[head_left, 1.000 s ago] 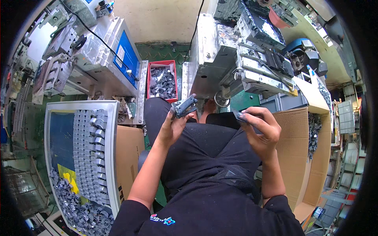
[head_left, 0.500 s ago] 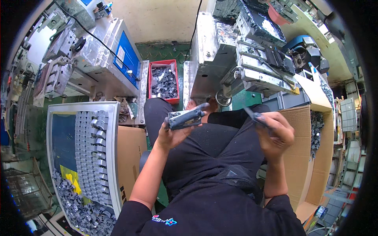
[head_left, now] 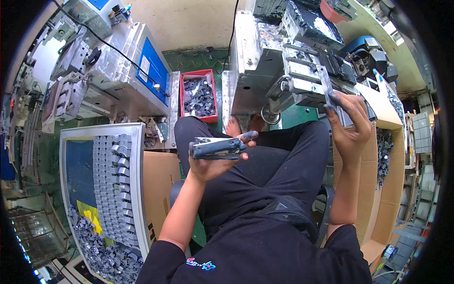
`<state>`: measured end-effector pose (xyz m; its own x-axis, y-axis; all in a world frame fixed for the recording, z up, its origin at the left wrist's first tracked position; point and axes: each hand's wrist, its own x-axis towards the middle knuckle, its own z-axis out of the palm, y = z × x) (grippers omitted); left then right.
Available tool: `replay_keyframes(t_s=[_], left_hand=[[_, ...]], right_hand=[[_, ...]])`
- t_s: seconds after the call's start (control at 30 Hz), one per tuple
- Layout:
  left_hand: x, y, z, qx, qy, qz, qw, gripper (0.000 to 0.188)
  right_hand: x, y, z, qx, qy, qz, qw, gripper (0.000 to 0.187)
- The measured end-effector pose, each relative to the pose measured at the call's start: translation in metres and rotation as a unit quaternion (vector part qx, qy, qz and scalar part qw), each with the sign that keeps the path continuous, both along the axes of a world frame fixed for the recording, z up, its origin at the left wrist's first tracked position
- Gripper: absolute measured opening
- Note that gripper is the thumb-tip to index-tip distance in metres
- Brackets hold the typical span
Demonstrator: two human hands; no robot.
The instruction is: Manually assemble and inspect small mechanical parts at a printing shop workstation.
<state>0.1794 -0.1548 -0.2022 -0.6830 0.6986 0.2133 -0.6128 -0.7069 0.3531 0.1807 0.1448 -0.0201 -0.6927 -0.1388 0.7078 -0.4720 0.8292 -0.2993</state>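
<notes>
My left hand, above my lap, is wrapped round a dark grey oblong block with a pale strip along its top. Its fingertips are smudged dark, and one finger reaches past the block's right end. Raised at the right, my right hand pinches a thin, flat grey strip between thumb and fingers. This strip stands nearly upright in front of the metal machine fixture; whether the two touch I cannot tell.
On the left, a framed panel carries rows of grey clip-like parts and a loose heap. A red bin of similar parts stands ahead between two machines. At the right is an open cardboard box with dark parts beside it.
My right hand has moved up and to the right with the thin strip, from above my knee to the machine fixture. The left hand still holds the block, now turned more level.
</notes>
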Motion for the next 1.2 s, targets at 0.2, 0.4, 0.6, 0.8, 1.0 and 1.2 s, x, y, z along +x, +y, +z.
replay_keyframes(t_s=[0.2,0.4,0.6,0.8,1.0,1.2], left_hand=[[0.000,0.000,-0.003,0.014,-0.016,0.006,1.000,0.110],[0.005,0.000,0.000,0.025,-0.061,0.020,0.998,0.112],[0.009,-0.002,-0.001,0.027,-0.071,0.028,0.997,0.112],[0.009,0.000,0.001,0.019,-0.027,0.034,0.999,0.110],[0.011,-0.005,-0.004,-0.082,0.034,0.053,0.995,0.104],[0.019,-0.003,-0.020,-0.086,-0.017,0.101,0.991,0.093]], right_hand=[[-0.007,0.002,-0.001,0.017,-0.016,-0.014,1.000,0.031],[-0.008,0.008,-0.008,0.010,-0.022,-0.046,0.999,0.028],[-0.006,-0.003,-0.004,-0.031,-0.035,-0.084,0.995,0.029],[0.003,-0.015,0.000,0.021,0.020,-0.031,0.999,0.028],[0.015,-0.079,0.002,0.069,-0.087,0.176,0.978,0.038],[0.011,-0.109,-0.017,0.082,-0.172,0.222,0.956,0.046]])
